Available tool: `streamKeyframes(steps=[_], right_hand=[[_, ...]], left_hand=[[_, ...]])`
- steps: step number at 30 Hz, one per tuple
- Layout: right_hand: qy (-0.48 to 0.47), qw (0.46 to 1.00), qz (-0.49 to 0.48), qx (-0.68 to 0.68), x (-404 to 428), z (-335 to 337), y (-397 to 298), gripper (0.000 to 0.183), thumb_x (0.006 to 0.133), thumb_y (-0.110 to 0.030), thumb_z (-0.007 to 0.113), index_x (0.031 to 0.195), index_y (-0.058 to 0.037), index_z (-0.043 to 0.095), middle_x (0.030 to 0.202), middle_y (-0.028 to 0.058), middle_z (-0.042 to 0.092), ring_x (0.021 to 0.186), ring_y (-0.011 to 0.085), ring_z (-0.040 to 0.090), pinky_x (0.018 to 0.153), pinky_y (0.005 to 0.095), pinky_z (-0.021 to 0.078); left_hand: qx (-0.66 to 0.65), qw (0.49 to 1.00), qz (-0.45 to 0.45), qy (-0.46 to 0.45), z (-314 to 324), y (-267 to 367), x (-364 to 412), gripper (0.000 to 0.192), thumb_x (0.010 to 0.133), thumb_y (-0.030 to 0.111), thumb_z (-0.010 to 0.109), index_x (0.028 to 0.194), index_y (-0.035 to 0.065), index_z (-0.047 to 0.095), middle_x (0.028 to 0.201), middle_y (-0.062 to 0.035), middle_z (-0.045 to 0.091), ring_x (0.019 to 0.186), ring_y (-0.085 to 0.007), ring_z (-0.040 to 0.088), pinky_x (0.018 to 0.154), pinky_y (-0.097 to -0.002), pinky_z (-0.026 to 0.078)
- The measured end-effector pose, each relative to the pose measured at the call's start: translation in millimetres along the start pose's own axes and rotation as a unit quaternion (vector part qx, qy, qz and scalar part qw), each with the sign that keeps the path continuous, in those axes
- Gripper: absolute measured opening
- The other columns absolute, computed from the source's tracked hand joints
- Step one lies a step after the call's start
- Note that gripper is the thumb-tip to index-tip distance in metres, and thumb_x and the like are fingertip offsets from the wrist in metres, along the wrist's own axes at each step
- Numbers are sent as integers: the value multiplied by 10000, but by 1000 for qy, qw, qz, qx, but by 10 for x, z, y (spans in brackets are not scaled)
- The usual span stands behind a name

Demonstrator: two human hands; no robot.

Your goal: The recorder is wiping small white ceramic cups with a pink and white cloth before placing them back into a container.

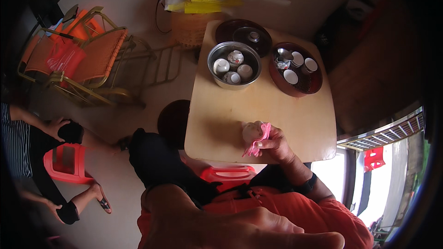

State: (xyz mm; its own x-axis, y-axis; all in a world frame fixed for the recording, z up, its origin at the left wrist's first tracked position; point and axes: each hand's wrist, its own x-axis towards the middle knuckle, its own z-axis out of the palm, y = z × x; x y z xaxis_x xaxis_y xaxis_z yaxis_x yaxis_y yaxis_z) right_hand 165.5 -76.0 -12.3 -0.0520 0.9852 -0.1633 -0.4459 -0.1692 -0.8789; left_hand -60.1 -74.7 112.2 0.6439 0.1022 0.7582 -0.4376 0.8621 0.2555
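Observation:
My right hand (277,145) rests over the near edge of the wooden table (221,117), gripping a pink cloth (256,145). Against the cloth is a small, pale, rounded vessel (252,132), its exact kind unclear. Close to the camera, my left hand (242,230) reaches across the lower picture, thumb and a finger apart; nothing shows in it, though its lower part is cut off. Farther back on the table, a metal pot (216,81) holds several upturned patterned porcelain cups (236,58). To its right, a dark red round tray (294,90) carries white cups (290,76) and a lidded cup-like vessel (283,63).
Behind the pot lies a dark round lid (226,31) with a knob. A folding chair (93,55) bearing a red bag (65,57) stands at the left. Nearby, another person (20,145) sits on a red plastic stool (81,162). A red stool (228,174) is under the table.

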Motion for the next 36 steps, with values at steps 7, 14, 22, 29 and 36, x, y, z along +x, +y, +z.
streamKeyframes(steps=[7,14,22,29,36], right_hand=[[14,1000,-1,21,-70,0,-30,331,843,-44,666,1151,10,555,859,113,657,676,156,631,586,253,507],[-30,999,-1,20,-64,-60,28,381,874,-85,646,1222,19,534,842,98,660,665,153,625,600,248,503],[-31,997,16,70,-45,-81,55,274,844,-59,656,1089,-1,547,789,107,632,614,172,595,554,252,485],[-43,993,35,100,-28,-119,155,195,777,-96,696,839,-78,512,763,38,445,680,152,426,566,272,366],[-14,999,-26,-38,-59,95,-166,361,863,-310,668,1036,3,617,741,65,633,622,131,595,503,210,432]], left_hand=[[499,828,239,88,356,1000,300,776,945,478,451,1516,86,102,1519,-299,11,1371,-448,119,1073,-574,237],[742,350,502,275,743,1243,422,728,979,429,306,1508,16,23,1533,-330,-53,1409,-530,8,1117,-652,131],[715,446,388,373,1,1297,319,641,924,258,441,1454,-58,269,1427,-280,393,1281,-379,424,919,-432,476],[530,627,90,564,-742,1017,13,353,906,177,533,1195,-23,572,1040,-179,660,844,-246,657,701,-344,520],[521,693,-146,476,-1336,386,-326,82,857,28,652,936,8,648,846,-23,647,769,-94,602,653,-226,480]])
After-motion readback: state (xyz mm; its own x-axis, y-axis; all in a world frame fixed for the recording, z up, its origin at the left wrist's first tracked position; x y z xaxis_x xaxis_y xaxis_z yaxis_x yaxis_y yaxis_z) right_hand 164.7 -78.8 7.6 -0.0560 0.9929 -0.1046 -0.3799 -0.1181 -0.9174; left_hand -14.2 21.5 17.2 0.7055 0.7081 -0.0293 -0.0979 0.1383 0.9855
